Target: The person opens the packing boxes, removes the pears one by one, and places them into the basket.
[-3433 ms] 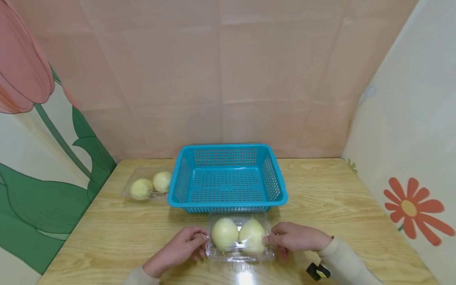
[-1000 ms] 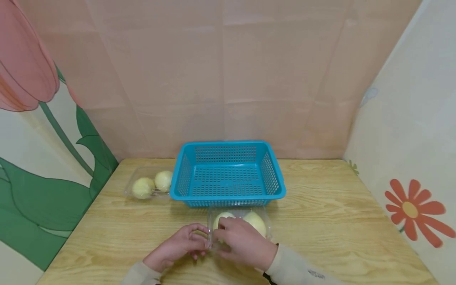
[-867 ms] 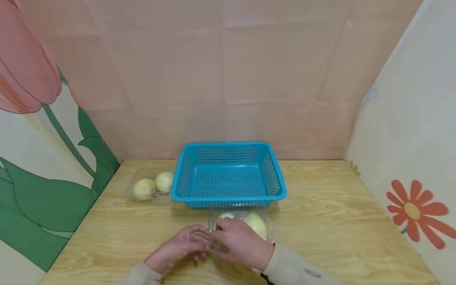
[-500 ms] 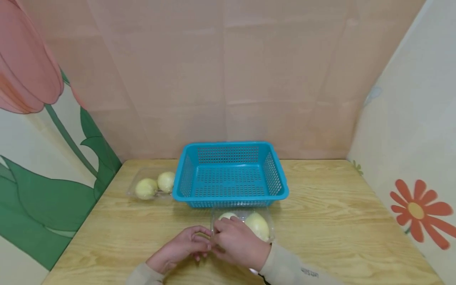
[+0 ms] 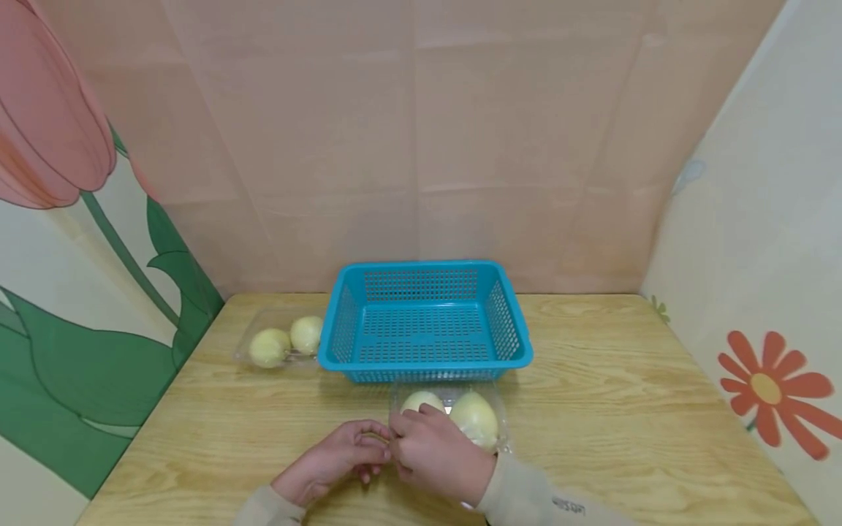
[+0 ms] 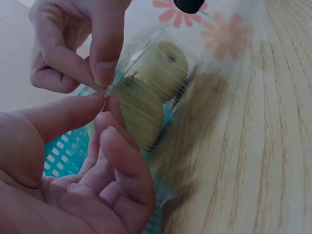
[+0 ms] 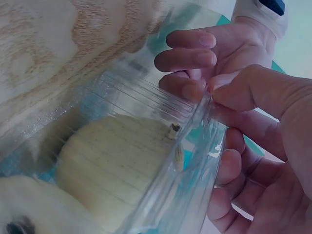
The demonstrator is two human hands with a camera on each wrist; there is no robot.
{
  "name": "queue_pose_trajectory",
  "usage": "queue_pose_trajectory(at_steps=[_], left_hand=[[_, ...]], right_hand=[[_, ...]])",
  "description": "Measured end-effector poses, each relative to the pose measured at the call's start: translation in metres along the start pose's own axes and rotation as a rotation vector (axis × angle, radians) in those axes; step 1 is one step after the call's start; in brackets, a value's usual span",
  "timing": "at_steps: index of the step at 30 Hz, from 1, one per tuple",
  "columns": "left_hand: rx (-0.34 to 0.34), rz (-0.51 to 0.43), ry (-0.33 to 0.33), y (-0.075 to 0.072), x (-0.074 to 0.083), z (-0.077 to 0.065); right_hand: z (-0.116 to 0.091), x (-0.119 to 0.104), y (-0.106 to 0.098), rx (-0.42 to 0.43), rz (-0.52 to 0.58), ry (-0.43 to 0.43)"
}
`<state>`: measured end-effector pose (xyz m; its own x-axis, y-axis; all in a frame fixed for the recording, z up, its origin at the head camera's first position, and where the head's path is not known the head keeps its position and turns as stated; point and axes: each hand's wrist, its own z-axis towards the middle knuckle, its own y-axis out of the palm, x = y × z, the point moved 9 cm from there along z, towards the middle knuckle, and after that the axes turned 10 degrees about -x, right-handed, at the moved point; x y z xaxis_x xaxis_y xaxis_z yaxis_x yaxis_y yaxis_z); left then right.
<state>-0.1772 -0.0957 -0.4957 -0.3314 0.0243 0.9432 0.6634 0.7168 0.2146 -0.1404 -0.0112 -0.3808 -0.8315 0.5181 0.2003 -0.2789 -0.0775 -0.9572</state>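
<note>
A clear plastic clamshell box [image 7: 195,151] holds two pale yellow fruits that look like pears, the right pear [image 5: 476,420] and the left pear [image 5: 422,400]. It sits on the table just in front of the blue basket. My left hand [image 5: 342,456] pinches the rim at the box's left side between thumb and index finger, its other fingers loosely bent. My right hand [image 5: 444,453] reaches across the box's front and pinches the same edge with thumb and index finger, the fingertips of both hands meeting there. The right hand partly hides the left pear.
Behind the box stands a blue perforated basket [image 5: 424,365] with nothing in it. Left of the basket, a second clear box [image 5: 253,321] holds two similar fruits. The wooden table [image 5: 592,380] meets a pink backdrop and flower-printed walls.
My right hand has moved from the box's right side across to its left edge, beside my left hand. In the last second, its fingers shift only slightly at the rim.
</note>
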Motion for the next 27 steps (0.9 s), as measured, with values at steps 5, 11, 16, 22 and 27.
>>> queue_pose_trajectory(at_steps=[5, 11, 16, 22, 27], left_hand=[[-0.056, 0.046, -0.041, 0.0028, -0.0055, 0.0006], [-0.125, 0.042, -0.032, 0.0067, -0.0051, 0.0004], [-0.137, 0.002, -0.021, 0.0069, -0.0065, 0.0009], [-0.101, -0.011, -0.027, 0.0046, -0.0060, 0.0010], [-0.079, -0.021, -0.014, 0.0056, -0.0035, 0.0021]], right_hand=[[-0.0005, -0.0049, 0.0014, 0.065, -0.032, -0.020], [0.0012, -0.0065, 0.0041, 0.055, -0.057, -0.040], [0.0023, -0.0066, 0.0041, 0.044, -0.069, -0.058], [0.0039, -0.0063, 0.0057, 0.027, -0.087, -0.071], [0.0043, -0.0059, 0.0058, 0.034, -0.096, -0.072]])
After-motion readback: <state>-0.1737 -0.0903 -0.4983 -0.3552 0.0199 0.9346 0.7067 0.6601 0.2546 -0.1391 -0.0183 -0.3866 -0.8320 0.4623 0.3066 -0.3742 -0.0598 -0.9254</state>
